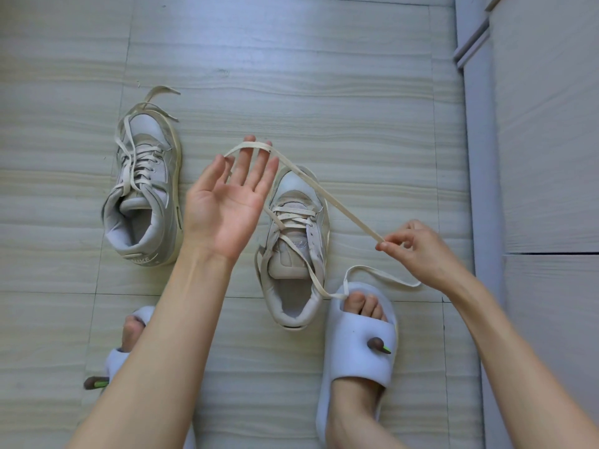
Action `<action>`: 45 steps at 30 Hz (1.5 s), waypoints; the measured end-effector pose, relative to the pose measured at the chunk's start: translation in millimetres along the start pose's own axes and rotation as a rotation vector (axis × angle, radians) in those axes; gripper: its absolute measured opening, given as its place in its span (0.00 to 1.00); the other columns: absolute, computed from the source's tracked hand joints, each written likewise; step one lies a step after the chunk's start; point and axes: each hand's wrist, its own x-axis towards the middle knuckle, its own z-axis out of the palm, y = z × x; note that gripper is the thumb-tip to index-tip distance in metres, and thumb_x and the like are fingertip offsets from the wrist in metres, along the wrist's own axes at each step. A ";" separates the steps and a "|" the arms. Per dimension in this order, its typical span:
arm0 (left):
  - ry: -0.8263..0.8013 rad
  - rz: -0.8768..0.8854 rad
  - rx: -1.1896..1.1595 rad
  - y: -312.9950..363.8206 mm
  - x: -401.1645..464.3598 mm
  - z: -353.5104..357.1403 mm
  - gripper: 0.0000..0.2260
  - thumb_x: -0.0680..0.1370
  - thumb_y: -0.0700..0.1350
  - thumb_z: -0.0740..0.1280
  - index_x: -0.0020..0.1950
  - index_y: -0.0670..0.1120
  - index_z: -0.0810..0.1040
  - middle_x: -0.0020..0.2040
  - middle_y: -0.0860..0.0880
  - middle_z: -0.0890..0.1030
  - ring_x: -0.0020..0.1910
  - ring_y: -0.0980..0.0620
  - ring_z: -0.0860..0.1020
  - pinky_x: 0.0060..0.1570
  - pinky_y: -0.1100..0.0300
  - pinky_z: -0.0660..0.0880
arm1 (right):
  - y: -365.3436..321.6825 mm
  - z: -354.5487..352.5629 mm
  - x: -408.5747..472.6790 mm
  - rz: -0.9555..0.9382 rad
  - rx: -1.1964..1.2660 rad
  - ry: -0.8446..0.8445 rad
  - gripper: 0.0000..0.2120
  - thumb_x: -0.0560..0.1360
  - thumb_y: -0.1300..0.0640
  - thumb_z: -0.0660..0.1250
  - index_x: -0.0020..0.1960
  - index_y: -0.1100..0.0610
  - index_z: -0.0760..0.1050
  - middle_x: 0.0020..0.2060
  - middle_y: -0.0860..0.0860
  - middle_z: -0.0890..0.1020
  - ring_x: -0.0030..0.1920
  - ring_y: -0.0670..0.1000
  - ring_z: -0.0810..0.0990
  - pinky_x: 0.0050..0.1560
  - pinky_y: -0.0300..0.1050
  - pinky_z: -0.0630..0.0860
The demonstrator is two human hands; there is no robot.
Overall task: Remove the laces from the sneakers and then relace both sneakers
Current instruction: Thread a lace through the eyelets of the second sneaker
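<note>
The right hand (418,251) pinches a flat, cream woven lace (327,192) between thumb and fingertip. From that pinch the lace runs up and away to the left hand (227,202), which is held palm-up with fingers straight and spread; the lace is draped over the backs of its fingertips, not gripped. Below the pinch, a slack loop of the same lace trails toward a pale foam slide sandal (359,348) on the person's foot and back to the collar of the near grey-white leather sneaker (296,247), which sits between the 2 hands, only its lower eyelets crossed. Well to the left of the open hand stands the second grey-white sneaker (144,196), laced further up, its loose ends spilling past the toe.

The likely trouble: the lace is thin, limp and smooth, so it could slide off the straight fingers if tension from the pinch drops. The slack loop lying against the toes may snag there on the next pull. The flat ribbon could also twist between the hands, so it sits badly in the small eyelets.
</note>
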 end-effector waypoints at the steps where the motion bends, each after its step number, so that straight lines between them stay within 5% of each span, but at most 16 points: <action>1: 0.012 0.003 -0.014 1.4 0.5 -0.4 0.16 0.74 0.37 0.61 0.61 0.42 0.64 0.56 0.39 0.79 0.60 0.38 0.77 0.55 0.42 0.74 | -0.6 1.0 -1.4 0.011 -0.035 0.022 0.04 0.75 0.53 0.68 0.45 0.50 0.81 0.39 0.45 0.70 0.46 0.48 0.70 0.47 0.44 0.66; 5: 0.126 -0.002 0.065 3.2 5.6 -4.9 0.10 0.78 0.37 0.59 0.58 0.42 0.67 0.62 0.39 0.75 0.64 0.39 0.74 0.59 0.43 0.72 | -4.9 3.5 -3.1 0.091 0.034 0.020 0.06 0.75 0.52 0.68 0.45 0.52 0.83 0.36 0.52 0.81 0.39 0.51 0.77 0.42 0.45 0.70; 7: 0.251 -0.006 0.207 2.3 9.9 -9.7 0.10 0.80 0.38 0.58 0.61 0.39 0.68 0.69 0.39 0.69 0.69 0.39 0.68 0.62 0.45 0.70 | -8.6 5.4 -3.2 0.118 0.205 -0.020 0.07 0.76 0.56 0.66 0.43 0.55 0.81 0.32 0.51 0.81 0.32 0.47 0.77 0.35 0.37 0.71; 10: 0.378 0.039 0.750 -8.5 9.5 -20.5 0.15 0.80 0.37 0.59 0.66 0.38 0.69 0.60 0.45 0.74 0.61 0.47 0.74 0.54 0.57 0.76 | -15.5 11.4 -1.5 0.100 0.385 -0.052 0.10 0.78 0.59 0.63 0.39 0.57 0.77 0.29 0.48 0.81 0.28 0.45 0.78 0.29 0.31 0.68; 14: 0.279 0.266 1.646 -28.1 -2.8 -40.5 0.08 0.77 0.39 0.64 0.51 0.46 0.81 0.39 0.56 0.77 0.38 0.61 0.74 0.41 0.65 0.71 | -32.0 22.2 6.6 0.069 0.550 0.014 0.15 0.75 0.56 0.68 0.33 0.56 0.68 0.22 0.46 0.74 0.23 0.45 0.69 0.25 0.34 0.65; 18: 0.133 0.284 2.044 -40.9 -5.1 -58.6 0.06 0.75 0.43 0.67 0.50 0.49 0.82 0.45 0.52 0.72 0.51 0.53 0.67 0.48 0.66 0.61 | -47.4 32.4 16.9 0.101 0.758 -0.033 0.17 0.74 0.65 0.68 0.32 0.55 0.63 0.21 0.46 0.73 0.24 0.46 0.68 0.25 0.35 0.64; 24: 0.093 0.292 2.132 -47.8 3.4 -67.5 0.07 0.73 0.45 0.70 0.51 0.50 0.83 0.45 0.52 0.67 0.52 0.52 0.64 0.48 0.68 0.58 | -55.5 40.4 20.1 0.076 0.764 -0.123 0.05 0.74 0.67 0.67 0.44 0.60 0.74 0.26 0.50 0.81 0.25 0.46 0.77 0.28 0.35 0.72; 30: 0.083 0.302 2.173 -52.1 3.7 -68.5 0.07 0.74 0.47 0.69 0.50 0.51 0.82 0.46 0.53 0.65 0.51 0.53 0.63 0.49 0.67 0.59 | -57.0 46.0 24.0 0.102 0.695 -0.146 0.07 0.75 0.68 0.66 0.40 0.59 0.76 0.32 0.53 0.80 0.28 0.42 0.79 0.33 0.34 0.75; 45: 0.121 0.365 2.211 -56.9 1.5 -70.9 0.07 0.74 0.51 0.68 0.50 0.53 0.82 0.46 0.53 0.65 0.51 0.52 0.65 0.44 0.60 0.66 | -66.9 54.8 27.7 0.059 0.517 -0.109 0.08 0.74 0.65 0.68 0.37 0.57 0.78 0.29 0.50 0.79 0.26 0.41 0.76 0.29 0.32 0.71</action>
